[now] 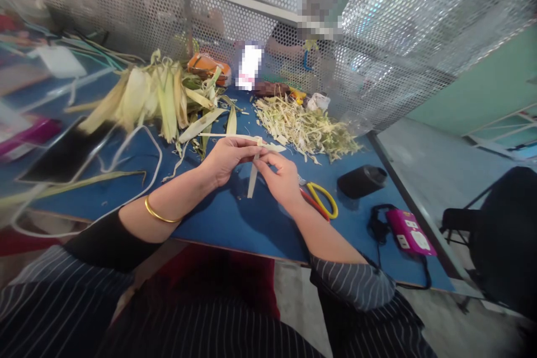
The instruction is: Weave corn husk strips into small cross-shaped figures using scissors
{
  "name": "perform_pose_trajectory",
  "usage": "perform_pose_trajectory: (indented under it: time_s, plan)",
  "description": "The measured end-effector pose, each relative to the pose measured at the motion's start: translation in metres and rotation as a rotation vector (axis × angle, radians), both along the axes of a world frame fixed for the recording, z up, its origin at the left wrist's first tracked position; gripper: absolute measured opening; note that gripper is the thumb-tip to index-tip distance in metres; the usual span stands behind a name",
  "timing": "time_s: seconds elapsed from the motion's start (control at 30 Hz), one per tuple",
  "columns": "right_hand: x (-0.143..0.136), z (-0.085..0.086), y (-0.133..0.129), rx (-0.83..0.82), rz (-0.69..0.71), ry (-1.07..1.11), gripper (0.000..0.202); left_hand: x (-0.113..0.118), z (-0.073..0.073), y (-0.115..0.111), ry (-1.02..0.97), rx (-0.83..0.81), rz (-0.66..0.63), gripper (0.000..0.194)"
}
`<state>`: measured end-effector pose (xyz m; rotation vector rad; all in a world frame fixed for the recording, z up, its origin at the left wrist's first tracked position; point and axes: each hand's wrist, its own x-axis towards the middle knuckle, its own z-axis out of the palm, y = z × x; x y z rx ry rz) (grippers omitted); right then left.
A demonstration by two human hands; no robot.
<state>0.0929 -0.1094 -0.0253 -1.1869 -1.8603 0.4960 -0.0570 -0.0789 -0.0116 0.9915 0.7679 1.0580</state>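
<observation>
Above the blue table, my left hand (pixel 229 158) and my right hand (pixel 280 176) meet, both with fingers pinched on pale corn husk strips (pixel 252 182). The strips cross in a small knot-like bundle at my fingertips. One end hangs down between the hands, one reaches left, and a short one points right. Scissors (pixel 322 201) with yellow and red handles lie partly hidden behind my right forearm. Beyond my left hand is a heap of whole corn husks (pixel 168 103). A pile of shredded husk scraps (pixel 306 128) lies beyond my right hand.
On the blue table (pixel 260 229), a black cylinder (pixel 361 180) and a magenta power strip (pixel 411 232) with a black cable lie at right. A white cable (pixel 158 148) loops at left. An orange packet (pixel 210 69) sits behind the husks, before a perforated metal screen (pixel 268 17) with people beyond.
</observation>
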Motion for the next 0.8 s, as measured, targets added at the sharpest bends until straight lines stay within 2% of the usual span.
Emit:
perform_pose_trajectory:
  time_s: [0.33, 0.63, 0.8]
  plan:
    - [0.0033, 0.0066, -0.0021, -0.008, 0.064, 0.008, 0.018, 0.0008, -0.0024, 0.0000, 0.004, 0.003, 0.058, 0.008]
    - [0.0000, 0.0059, -0.0032, -0.012, 0.061, -0.004, 0.018, 0.0021, -0.0046, 0.0007, 0.011, -0.048, 0.100, 0.006]
    - [0.0009, 0.0045, -0.0046, 0.065, 0.001, -0.086, 0.018, -0.0014, 0.0019, 0.0012, -0.012, -0.077, 0.056, 0.007]
